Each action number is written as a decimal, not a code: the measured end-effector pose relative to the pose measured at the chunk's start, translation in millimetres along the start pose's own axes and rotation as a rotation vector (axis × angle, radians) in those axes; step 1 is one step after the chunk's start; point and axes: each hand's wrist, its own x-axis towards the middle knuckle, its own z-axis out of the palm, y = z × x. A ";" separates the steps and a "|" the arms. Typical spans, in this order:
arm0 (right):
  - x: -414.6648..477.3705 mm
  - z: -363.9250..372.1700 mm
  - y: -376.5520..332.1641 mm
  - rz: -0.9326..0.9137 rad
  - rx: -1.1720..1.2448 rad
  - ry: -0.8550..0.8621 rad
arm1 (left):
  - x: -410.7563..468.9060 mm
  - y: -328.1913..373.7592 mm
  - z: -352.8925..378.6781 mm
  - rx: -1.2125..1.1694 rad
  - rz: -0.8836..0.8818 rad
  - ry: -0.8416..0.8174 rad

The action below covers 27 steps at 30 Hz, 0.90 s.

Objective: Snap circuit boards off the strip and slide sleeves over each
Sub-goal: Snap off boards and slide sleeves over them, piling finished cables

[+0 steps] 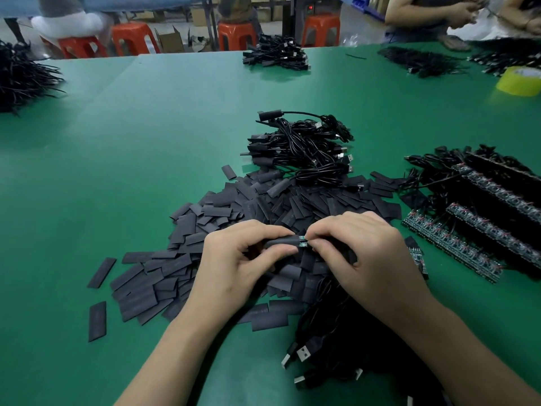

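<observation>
Two hands are at work near the front edge of the green table point(146, 127). The left hand point(234, 259) pinches one black sleeve point(281, 241) between thumb and curled fingers. The right hand point(360, 247) is curled tight on the other end, gripping one circuit board point(303, 242). Only a short green tip of the board shows at the sleeve mouth, between the two hands; the rest is covered.

Beneath and to the left of the hands lies one heap of loose flat sleeves point(205, 230), too many to count. Just behind it sits one heap of sleeved cables point(310, 150).

To the right, at least four strips of boards point(468, 238) lie side by side with cables attached. One short broken-off piece of strip point(417, 256) lies just beside the right hand.

Nearest the front lies one bundle of cables point(336, 332); at least three silver plugs point(304, 353) show.

At the far side are three more cable heaps: left point(23, 74), centre point(275, 55) and right point(421, 61). One yellow tape roll point(519, 82) sits at the far right. Four orange stools point(237, 33) stand beyond the table. A second person point(424, 13) is busy at the far right.
</observation>
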 end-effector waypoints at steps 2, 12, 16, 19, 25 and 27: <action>-0.1 1.3 0.8 -0.030 -0.013 0.011 | -0.3 -1.3 1.5 -0.003 -0.007 -0.008; -0.4 0.5 2.4 -0.080 -0.048 0.017 | -1.0 -4.0 3.2 -0.133 -0.098 -0.006; -1.1 0.1 0.9 -0.093 -0.058 0.025 | -1.0 -3.3 3.8 -0.118 -0.085 -0.038; -2.8 0.7 -1.6 -0.064 -0.041 0.013 | 0.0 -1.8 4.7 -0.054 -0.037 -0.033; -2.2 1.3 -1.5 0.081 0.025 0.084 | 1.9 3.0 1.0 0.010 0.008 0.090; -2.4 1.6 -2.7 0.067 0.008 0.085 | 1.8 5.5 -0.5 0.021 0.020 0.111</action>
